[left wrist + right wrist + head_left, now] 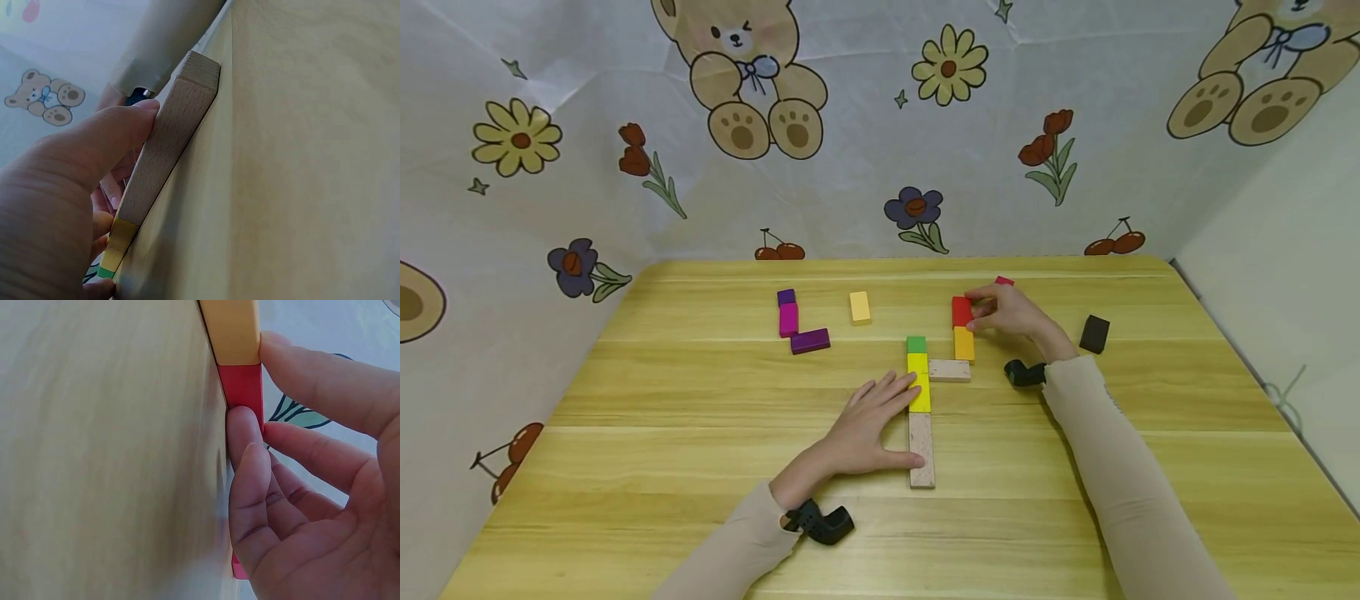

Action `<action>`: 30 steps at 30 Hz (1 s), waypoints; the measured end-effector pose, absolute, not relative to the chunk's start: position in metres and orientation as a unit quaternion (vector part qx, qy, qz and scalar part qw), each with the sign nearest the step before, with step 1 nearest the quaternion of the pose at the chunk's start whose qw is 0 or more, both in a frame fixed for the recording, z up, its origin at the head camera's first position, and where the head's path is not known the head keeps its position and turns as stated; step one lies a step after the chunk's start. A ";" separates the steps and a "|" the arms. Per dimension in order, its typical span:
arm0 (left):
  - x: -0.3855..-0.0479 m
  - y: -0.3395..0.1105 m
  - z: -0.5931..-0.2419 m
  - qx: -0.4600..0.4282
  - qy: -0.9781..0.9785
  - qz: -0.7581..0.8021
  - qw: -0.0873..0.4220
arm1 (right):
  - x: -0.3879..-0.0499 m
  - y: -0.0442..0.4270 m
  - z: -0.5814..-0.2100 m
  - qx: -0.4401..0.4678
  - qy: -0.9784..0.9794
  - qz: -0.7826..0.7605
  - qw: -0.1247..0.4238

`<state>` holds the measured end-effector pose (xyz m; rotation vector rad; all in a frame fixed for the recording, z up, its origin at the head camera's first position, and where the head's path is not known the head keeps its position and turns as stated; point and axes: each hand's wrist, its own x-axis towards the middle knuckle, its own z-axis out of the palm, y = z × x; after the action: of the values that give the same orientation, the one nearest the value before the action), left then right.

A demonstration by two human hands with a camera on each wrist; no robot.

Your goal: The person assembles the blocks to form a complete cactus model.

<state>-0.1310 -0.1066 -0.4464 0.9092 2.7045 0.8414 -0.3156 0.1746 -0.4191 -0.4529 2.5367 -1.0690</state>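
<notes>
My left hand (868, 425) lies spread beside a column, fingertips on the yellow blocks (919, 398), thumb on the long pale wooden block (922, 467). A green block (916, 344) caps the column's far end. From its right side a short pale block (949, 372) reaches toward an orange block (964, 345), with a red block (961, 312) end to end behind that. My right hand (1018, 321) grips the red block with bent fingers; in the right wrist view its thumb touches the orange block (234, 334) and fingertips meet the red block (242, 387).
At the back left are a dark purple block (786, 297), a magenta block (787, 320), a purple block (810, 341) and a pale yellow block (860, 308). A pinkish-red block (1004, 281) shows behind my right hand; a black block (1094, 333) lies farther right.
</notes>
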 end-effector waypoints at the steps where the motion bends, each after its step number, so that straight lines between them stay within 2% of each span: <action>1: -0.131 -0.107 -0.447 0.304 0.906 0.282 0.084 | -0.315 0.174 -0.419 -0.158 0.895 -0.378 0.175; 5: -0.130 -0.106 -0.447 0.305 0.906 0.282 0.085 | -0.308 0.174 -0.416 -0.155 0.899 -0.376 0.161; 8: -0.130 -0.106 -0.448 0.306 0.906 0.281 0.084 | -0.299 0.176 -0.414 -0.158 0.902 -0.381 0.130; 12: -0.131 -0.106 -0.447 0.307 0.906 0.280 0.082 | -0.286 0.179 -0.413 -0.185 0.898 -0.390 0.083; 16: -0.131 -0.106 -0.446 0.304 0.907 0.278 0.086 | -0.270 0.177 -0.414 -0.220 0.900 -0.371 0.059; 25: -0.131 -0.107 -0.446 0.309 0.906 0.279 0.081 | -0.234 0.174 -0.418 -0.265 0.903 -0.318 0.117; 30: -0.130 -0.107 -0.446 0.309 0.905 0.281 0.082 | -0.229 0.173 -0.424 -0.274 0.907 -0.299 0.119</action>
<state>-0.1304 -0.1066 -0.4459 0.9232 2.7044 0.8382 -0.2291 0.1734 -0.4244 -0.7998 2.6502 -0.8731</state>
